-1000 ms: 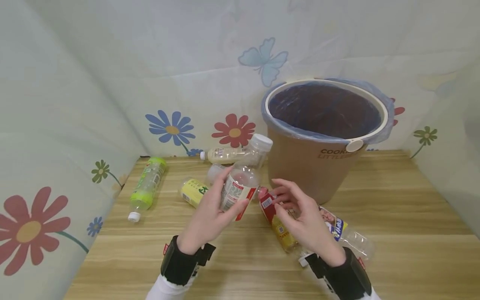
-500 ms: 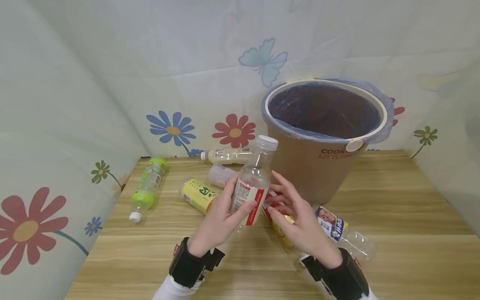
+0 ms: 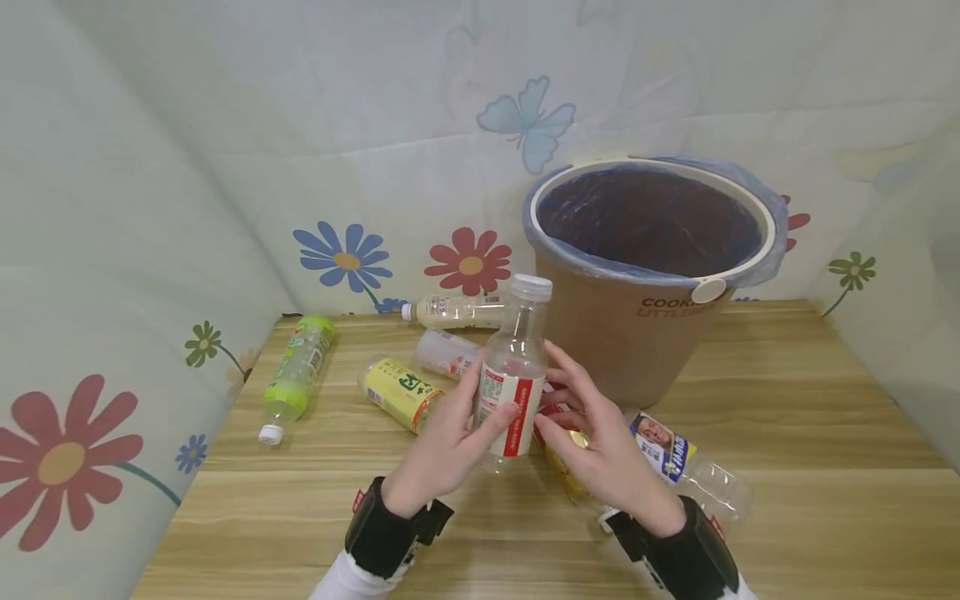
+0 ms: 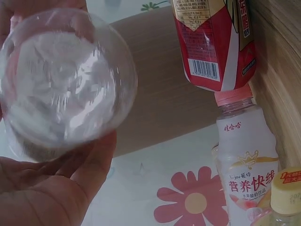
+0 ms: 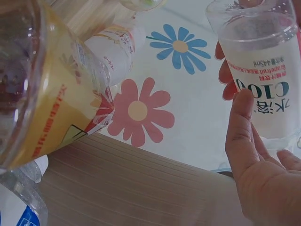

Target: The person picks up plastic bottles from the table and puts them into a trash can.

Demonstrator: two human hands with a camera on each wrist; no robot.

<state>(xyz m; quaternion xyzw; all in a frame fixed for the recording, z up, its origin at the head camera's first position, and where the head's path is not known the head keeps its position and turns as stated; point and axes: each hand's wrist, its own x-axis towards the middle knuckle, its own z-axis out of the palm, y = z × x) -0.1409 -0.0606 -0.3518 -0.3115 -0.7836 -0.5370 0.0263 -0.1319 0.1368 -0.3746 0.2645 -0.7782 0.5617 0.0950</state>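
Observation:
Over the table my left hand (image 3: 438, 454) grips an empty clear plastic drink bottle (image 3: 528, 379), its thumb across the red-and-white label and its fingers behind. The bottle stands nearly upright, white cap on top; its round base faces the left wrist view. On its right side rest the fingertips of my right hand (image 3: 607, 454), lightly bent. One of those fingers (image 5: 242, 110) lies against the label in the right wrist view. Beneath the right hand, partly hidden, is a red-and-yellow bottle (image 3: 567, 468) lying on the table.
A tan bin (image 3: 600, 333) with a blue liner stands at the back right. Lying on the wood are a green-sleeved bottle (image 3: 298, 367), a yellow-labelled bottle (image 3: 401, 392), a white-and-pink drink bottle (image 3: 442, 350), a cream-labelled bottle (image 3: 457, 312) and a blue-labelled bottle (image 3: 712, 483).
My left hand has moved right with the clear bottle, which has turned more upright. My right hand's fingertips, apart from it at first, now meet its side.

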